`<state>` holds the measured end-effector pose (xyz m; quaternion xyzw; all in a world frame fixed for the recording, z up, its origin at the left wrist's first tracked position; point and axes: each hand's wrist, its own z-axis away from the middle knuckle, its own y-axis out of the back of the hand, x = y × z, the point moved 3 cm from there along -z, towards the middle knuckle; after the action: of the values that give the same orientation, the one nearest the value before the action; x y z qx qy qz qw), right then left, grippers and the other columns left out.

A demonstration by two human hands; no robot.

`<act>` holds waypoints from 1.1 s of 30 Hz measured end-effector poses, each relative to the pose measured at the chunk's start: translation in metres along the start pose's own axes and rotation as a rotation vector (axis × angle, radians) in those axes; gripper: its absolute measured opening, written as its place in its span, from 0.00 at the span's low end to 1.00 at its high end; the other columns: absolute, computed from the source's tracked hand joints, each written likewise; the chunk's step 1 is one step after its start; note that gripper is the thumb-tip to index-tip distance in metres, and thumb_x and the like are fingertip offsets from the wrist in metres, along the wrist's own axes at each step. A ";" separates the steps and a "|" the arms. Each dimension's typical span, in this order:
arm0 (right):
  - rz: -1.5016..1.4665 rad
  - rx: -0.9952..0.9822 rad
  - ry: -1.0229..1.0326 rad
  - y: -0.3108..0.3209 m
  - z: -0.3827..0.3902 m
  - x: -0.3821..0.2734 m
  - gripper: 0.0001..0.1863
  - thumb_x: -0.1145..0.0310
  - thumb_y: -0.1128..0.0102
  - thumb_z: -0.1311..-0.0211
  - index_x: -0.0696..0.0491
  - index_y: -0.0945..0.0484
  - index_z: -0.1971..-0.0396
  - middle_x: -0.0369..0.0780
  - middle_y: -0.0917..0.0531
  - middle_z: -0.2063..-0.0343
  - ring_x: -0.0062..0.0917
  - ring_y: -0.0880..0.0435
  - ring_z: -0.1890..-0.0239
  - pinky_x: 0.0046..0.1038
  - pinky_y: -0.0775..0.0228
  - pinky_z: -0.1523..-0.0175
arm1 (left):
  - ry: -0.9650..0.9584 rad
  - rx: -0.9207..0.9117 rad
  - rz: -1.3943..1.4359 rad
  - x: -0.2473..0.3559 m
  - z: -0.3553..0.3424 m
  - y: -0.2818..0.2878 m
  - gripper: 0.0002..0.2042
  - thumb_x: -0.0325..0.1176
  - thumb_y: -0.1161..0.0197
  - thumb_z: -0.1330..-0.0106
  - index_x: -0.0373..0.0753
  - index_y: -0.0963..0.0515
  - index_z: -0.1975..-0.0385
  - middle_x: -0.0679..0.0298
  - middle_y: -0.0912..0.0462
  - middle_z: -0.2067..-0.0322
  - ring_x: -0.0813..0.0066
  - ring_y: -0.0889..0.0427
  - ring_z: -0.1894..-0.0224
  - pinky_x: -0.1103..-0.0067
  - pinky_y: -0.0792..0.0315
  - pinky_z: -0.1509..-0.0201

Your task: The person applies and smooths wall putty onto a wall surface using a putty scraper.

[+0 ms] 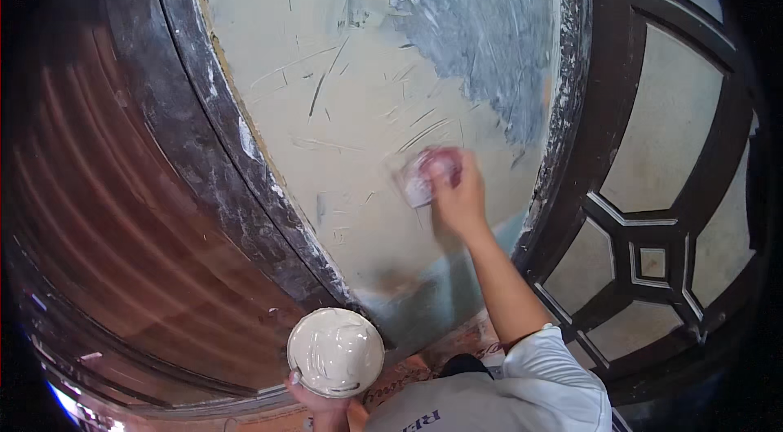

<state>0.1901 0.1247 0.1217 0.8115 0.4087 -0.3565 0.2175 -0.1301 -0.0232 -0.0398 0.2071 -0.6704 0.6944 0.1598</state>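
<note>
We see the right hand (458, 191) with its fingers clamped on a flat scraper (417, 190), blurred, at the panel's surface; whether its edge touches, we cannot tell. Low and to the left of that hand, the left hand (314, 401) grips the side of a round tub (380, 358), its fingers closed at the rim. In the tub, just above the left hand, plenty of wet cream paste (336, 344) remains.

We judge the coating to be well along but unfinished. To the left of the right hand and beyond it, a cream coat (277, 118) covers much of the panel. Above and to the right of the hand, a large blue-grey patch (489, 20) looks uncoated or only thinly smeared. Below the hand, a bluish strip (440, 295) also seems short of cover. Dark scratch-like marks (326, 81) show in the coat up and to the left of the hand, so we reckon some filling or smoothing is left there too.
</note>
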 end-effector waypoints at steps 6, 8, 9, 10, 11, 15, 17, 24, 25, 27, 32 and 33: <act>-0.428 0.483 -0.058 0.037 -0.009 0.045 0.15 0.69 0.48 0.32 0.57 0.32 0.48 0.40 0.22 0.58 0.22 0.23 0.57 0.25 0.31 0.51 | -0.024 -0.012 -0.016 -0.007 0.002 -0.010 0.40 0.56 0.49 0.48 0.36 0.37 0.36 0.49 0.31 0.40 0.46 0.30 0.41 0.54 0.34 0.38; -0.145 0.106 -0.014 -0.001 0.024 0.031 0.16 0.68 0.44 0.35 0.56 0.30 0.50 0.42 0.21 0.61 0.28 0.23 0.59 0.29 0.31 0.52 | -0.014 -0.030 -0.035 -0.011 -0.003 -0.010 0.40 0.56 0.49 0.48 0.36 0.37 0.36 0.50 0.31 0.40 0.46 0.30 0.41 0.54 0.34 0.38; 0.068 -0.120 0.022 -0.016 0.038 0.024 0.15 0.68 0.43 0.37 0.55 0.29 0.52 0.43 0.21 0.64 0.32 0.22 0.62 0.31 0.31 0.54 | 0.010 -0.057 -0.056 -0.014 -0.004 -0.015 0.40 0.56 0.49 0.48 0.36 0.37 0.36 0.50 0.31 0.40 0.46 0.30 0.41 0.55 0.34 0.38; 0.072 -0.123 0.018 -0.020 0.039 0.020 0.15 0.68 0.43 0.37 0.55 0.29 0.52 0.43 0.21 0.64 0.32 0.22 0.62 0.31 0.31 0.54 | 0.048 -0.062 -0.029 -0.017 -0.003 -0.022 0.40 0.57 0.51 0.48 0.36 0.37 0.36 0.50 0.31 0.40 0.46 0.30 0.41 0.55 0.34 0.38; 0.206 -0.195 0.266 -0.028 0.040 0.010 0.15 0.67 0.42 0.37 0.54 0.28 0.53 0.44 0.21 0.66 0.35 0.23 0.63 0.33 0.32 0.56 | 0.047 -0.059 -0.030 -0.018 -0.004 -0.023 0.40 0.57 0.51 0.48 0.36 0.37 0.36 0.50 0.31 0.40 0.46 0.30 0.41 0.55 0.34 0.38; 0.039 0.176 0.040 0.001 0.004 0.034 0.13 0.69 0.43 0.36 0.57 0.28 0.54 0.44 0.20 0.65 0.30 0.22 0.61 0.32 0.31 0.53 | 0.044 0.028 -0.082 -0.020 -0.003 -0.026 0.40 0.59 0.53 0.48 0.37 0.35 0.37 0.51 0.31 0.40 0.48 0.29 0.42 0.55 0.32 0.40; -0.203 0.333 -0.056 0.024 -0.008 0.037 0.12 0.70 0.44 0.35 0.58 0.29 0.55 0.43 0.20 0.64 0.28 0.22 0.59 0.30 0.31 0.51 | 0.058 0.034 -0.067 -0.024 -0.007 -0.014 0.39 0.58 0.54 0.46 0.37 0.35 0.37 0.51 0.30 0.40 0.49 0.28 0.42 0.56 0.32 0.41; 0.278 -0.229 0.320 -0.023 0.039 0.018 0.17 0.65 0.40 0.39 0.58 0.28 0.55 0.45 0.21 0.63 0.32 0.23 0.59 0.32 0.32 0.51 | 0.063 0.025 -0.140 -0.035 -0.011 -0.008 0.39 0.59 0.54 0.46 0.36 0.35 0.38 0.51 0.29 0.42 0.50 0.28 0.43 0.56 0.31 0.42; 0.473 -0.251 0.513 -0.026 0.041 0.016 0.18 0.62 0.38 0.39 0.57 0.28 0.55 0.44 0.22 0.64 0.26 0.23 0.61 0.29 0.31 0.55 | 0.084 0.003 -0.095 -0.036 -0.011 -0.010 0.39 0.58 0.55 0.45 0.36 0.34 0.38 0.51 0.29 0.42 0.50 0.28 0.43 0.56 0.31 0.42; 0.451 -0.154 0.372 -0.004 0.007 0.026 0.18 0.62 0.41 0.36 0.58 0.29 0.53 0.44 0.22 0.63 0.25 0.23 0.61 0.29 0.30 0.54 | 0.082 0.038 -0.053 -0.030 -0.008 -0.008 0.39 0.59 0.56 0.45 0.36 0.35 0.38 0.51 0.29 0.41 0.50 0.28 0.42 0.57 0.32 0.41; -0.283 0.434 -0.060 0.058 -0.027 0.045 0.22 0.65 0.45 0.33 0.61 0.35 0.45 0.41 0.22 0.56 0.26 0.22 0.57 0.29 0.31 0.50 | 0.069 0.024 -0.076 -0.025 -0.006 -0.008 0.39 0.59 0.59 0.43 0.37 0.36 0.36 0.52 0.31 0.39 0.48 0.29 0.41 0.56 0.33 0.39; -0.232 0.361 -0.042 0.041 -0.009 0.029 0.21 0.65 0.44 0.33 0.60 0.34 0.46 0.42 0.22 0.56 0.27 0.22 0.57 0.29 0.31 0.50 | 0.061 0.012 -0.075 -0.026 -0.007 -0.008 0.38 0.59 0.59 0.42 0.38 0.36 0.36 0.53 0.31 0.39 0.49 0.29 0.41 0.56 0.34 0.39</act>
<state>0.2392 0.1224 0.1082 0.7770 0.4244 -0.4636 0.0346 -0.1040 -0.0139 -0.0458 0.2119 -0.6527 0.6979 0.2050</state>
